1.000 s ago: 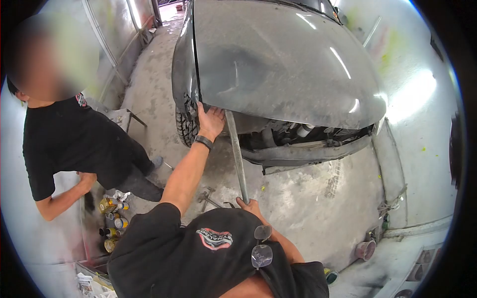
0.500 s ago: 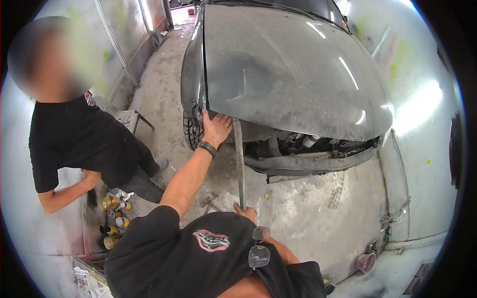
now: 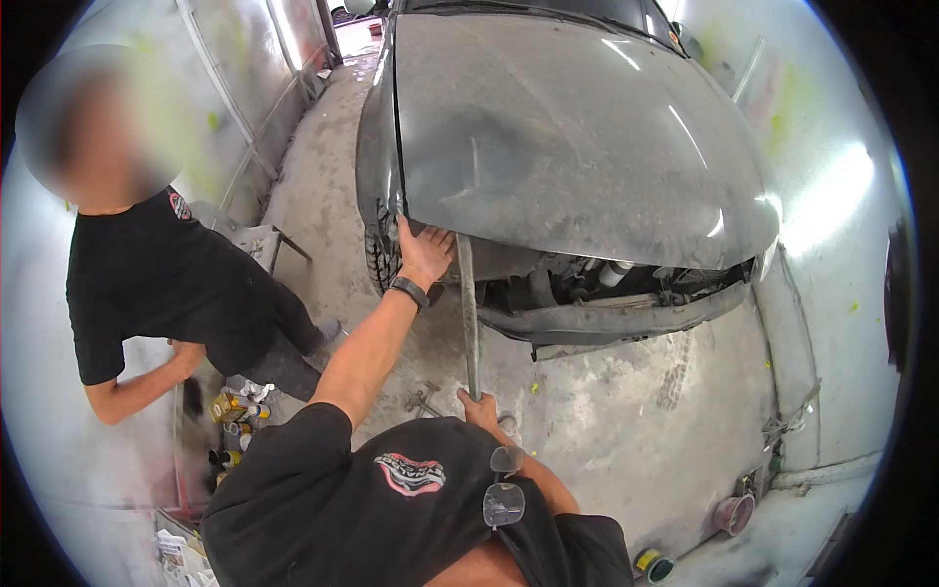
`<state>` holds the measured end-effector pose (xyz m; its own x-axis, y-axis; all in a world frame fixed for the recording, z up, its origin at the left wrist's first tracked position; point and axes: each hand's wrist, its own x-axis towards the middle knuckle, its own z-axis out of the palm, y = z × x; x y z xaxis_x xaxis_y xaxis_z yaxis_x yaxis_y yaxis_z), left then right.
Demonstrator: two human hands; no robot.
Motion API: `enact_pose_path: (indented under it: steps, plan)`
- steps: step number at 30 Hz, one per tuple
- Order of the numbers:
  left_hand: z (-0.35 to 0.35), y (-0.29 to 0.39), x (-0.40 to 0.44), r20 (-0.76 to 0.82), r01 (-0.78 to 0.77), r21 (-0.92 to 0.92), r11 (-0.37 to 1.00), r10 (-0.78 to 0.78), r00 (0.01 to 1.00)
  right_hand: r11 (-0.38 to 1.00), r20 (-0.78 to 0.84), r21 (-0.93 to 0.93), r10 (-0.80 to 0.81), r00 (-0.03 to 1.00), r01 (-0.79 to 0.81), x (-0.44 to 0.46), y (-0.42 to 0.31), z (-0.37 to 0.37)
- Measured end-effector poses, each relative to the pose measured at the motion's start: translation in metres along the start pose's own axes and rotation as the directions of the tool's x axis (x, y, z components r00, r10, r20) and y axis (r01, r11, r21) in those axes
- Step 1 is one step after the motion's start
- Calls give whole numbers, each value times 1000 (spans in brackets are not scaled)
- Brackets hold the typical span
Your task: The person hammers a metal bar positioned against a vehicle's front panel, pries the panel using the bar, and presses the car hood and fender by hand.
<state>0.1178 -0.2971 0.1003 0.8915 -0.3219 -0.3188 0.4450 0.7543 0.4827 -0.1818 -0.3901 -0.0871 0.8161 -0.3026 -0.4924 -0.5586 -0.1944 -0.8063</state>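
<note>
My right hand (image 3: 479,408) is closed around the near end of a long, flat metal bar (image 3: 470,318). The bar's far end goes in under the front edge of a dull grey car hood (image 3: 567,147) and is hidden there. My left hand (image 3: 426,256), with a dark band on the wrist, lies at the hood's front corner with its fingers spread, just left of the bar. Around the bar's upper end the hood shows a darker, smudged patch with a crease. Below the hood edge, the open front shows engine parts (image 3: 611,274).
A person in a black shirt (image 3: 166,284) stands at the left. Several cans (image 3: 230,406) sit on the floor beside them. Metal tools (image 3: 423,399) lie on the concrete floor (image 3: 606,411). A bucket (image 3: 734,514) and an open tin (image 3: 653,564) stand at lower right.
The bar's near end and my right hand have risen slightly in view. My left hand stays at the hood corner. The camera view has shifted a little.
</note>
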Motion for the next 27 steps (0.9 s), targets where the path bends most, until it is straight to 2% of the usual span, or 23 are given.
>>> enact_pose_path:
  steps: [3, 6, 9, 12, 15, 16, 17, 18, 19, 20, 21, 22, 24, 27]
  plan:
    - [-3, 0, 0, 68, 9, -33, 999, -7, 998, 998, -65, -37, -61, 996, 59, 8, 18, 15]
    - [-3, 3, -2, 60, 10, 5, 1000, -10, 998, 996, 49, 84, -39, 998, 34, 2, 26, 15]
    - [1, 3, -7, 46, 10, 28, 1000, -11, 999, 993, -12, 118, -23, 1000, 24, 1, 29, 14]
    - [-5, 1, -2, 85, 0, -5, 1000, 1, 996, 984, 65, 172, -50, 997, 38, -26, -15, -10]
    - [1, 1, -8, -163, -30, 196, 980, 63, 985, 996, 20, 74, -60, 998, 59, -43, -22, -33]
    - [-13, -2, -8, -151, -164, 413, 896, 245, 958, 997, 16, 33, -77, 997, 76, -46, -12, -40]
    - [-29, -7, -8, -93, -278, 603, 748, 412, 906, 995, 8, -9, -96, 995, 96, -49, 2, -49]
    - [-41, -14, -11, 4, -365, 756, 544, 553, 833, 992, -1, -48, -115, 993, 115, -53, 16, -59]
    - [-18, -23, -46, 51, -473, 789, 391, 726, 686, 987, -109, -132, -111, 988, 96, -56, 46, -61]
    - [-12, -21, -62, 225, -505, 843, 184, 732, 643, 976, -215, -207, -109, 971, 64, -59, 73, -62]
    - [-8, -17, -70, 396, -525, 850, -32, 697, 598, 973, -146, -231, -28, 989, -6, -72, 77, -74]
    - [-1, -11, -70, 523, -556, 811, -182, 652, 549, 962, -74, -261, 58, 996, -76, -93, 76, -89]
    - [18, 6, -55, 739, -590, 667, -454, 506, 446, 926, -76, -354, 109, 991, -129, -120, 88, -105]
    - [47, 20, -15, 748, -475, 642, -601, 354, 562, 882, -103, -384, 253, 962, -273, -153, 112, -120]
